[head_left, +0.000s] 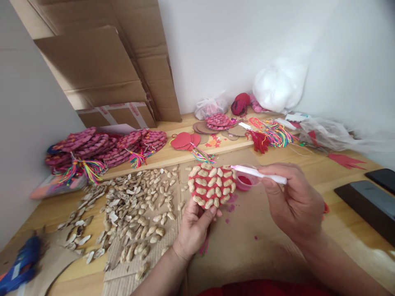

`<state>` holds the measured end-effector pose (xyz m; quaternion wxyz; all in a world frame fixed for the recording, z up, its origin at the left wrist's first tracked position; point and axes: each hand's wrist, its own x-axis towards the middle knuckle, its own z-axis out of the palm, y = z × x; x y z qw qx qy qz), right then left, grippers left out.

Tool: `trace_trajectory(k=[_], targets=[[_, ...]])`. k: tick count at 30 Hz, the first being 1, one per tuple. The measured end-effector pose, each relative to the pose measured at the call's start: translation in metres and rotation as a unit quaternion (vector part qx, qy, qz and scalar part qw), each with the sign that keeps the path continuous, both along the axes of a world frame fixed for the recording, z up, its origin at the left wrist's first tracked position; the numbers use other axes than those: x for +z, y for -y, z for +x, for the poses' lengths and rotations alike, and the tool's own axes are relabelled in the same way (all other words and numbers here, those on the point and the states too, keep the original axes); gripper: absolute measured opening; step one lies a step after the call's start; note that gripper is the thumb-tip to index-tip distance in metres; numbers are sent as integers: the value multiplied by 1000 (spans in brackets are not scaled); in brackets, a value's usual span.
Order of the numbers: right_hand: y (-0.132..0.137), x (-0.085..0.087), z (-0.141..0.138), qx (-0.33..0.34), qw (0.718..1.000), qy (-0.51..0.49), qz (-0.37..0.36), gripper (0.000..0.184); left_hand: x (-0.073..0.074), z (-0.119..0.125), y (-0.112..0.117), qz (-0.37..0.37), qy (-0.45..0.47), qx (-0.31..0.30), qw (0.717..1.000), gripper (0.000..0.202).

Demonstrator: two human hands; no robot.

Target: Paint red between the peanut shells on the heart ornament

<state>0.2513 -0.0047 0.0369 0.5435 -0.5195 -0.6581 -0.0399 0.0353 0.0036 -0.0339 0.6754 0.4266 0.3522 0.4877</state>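
My left hand grips the lower edge of a red heart-shaped piece covered with rows of peanut shells, its thumb on the front. Between the fingers of my right hand is a white paintbrush, held almost level. Its pinkish tip meets or nearly meets a shell at the heart's upper right. Just behind the brush stands a small clear cup of magenta paint, partly covered by it. The shells on the heart look unpainted.
Loose peanut shells spread over cardboard on the left. A blue glue gun lies at the lower left. Finished pink pieces with tassels are piled behind. Red discs and tassels lie at the back; a black phone is right.
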Motion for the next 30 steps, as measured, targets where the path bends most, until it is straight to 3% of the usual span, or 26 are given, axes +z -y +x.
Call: trace_trajectory(k=[12,23,30], targets=[[2,7,-10,29,999,25,5,26,3,3,1,-3,-11,24,1000,29],[-2,37,-19,-6,996,86,-1,11,2,6,3,-16,2,64,998,37],[-4,26,-16,30,997,73,12,18,1,5,5,-2,3,66,998,33]])
